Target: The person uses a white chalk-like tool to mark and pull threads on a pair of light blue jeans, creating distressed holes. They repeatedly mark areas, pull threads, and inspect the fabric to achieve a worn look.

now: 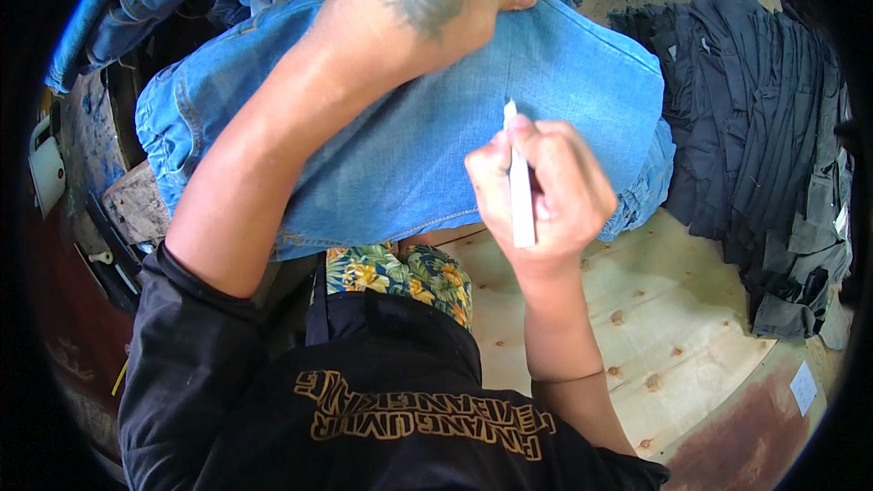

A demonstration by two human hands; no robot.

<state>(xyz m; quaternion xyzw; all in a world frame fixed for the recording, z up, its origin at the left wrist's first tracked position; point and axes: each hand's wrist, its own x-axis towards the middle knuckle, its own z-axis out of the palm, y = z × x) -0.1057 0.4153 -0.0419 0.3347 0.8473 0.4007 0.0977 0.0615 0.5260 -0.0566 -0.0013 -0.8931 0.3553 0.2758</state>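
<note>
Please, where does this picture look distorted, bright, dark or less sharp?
Head view: black fisheye border closes in the corners; head view: the blue denim looks brightly lit beside the right hand, the stacked dark cloth much darker; head view: that hand's outer edge seems slightly blurred.

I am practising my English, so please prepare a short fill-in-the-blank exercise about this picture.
The right hand holds a pen-like tool coloured ____.
The left hand touches light ____ denim.
A pile of dark cloth lies on the picture's ____ side.

Missing words: white; blue; right.
</note>
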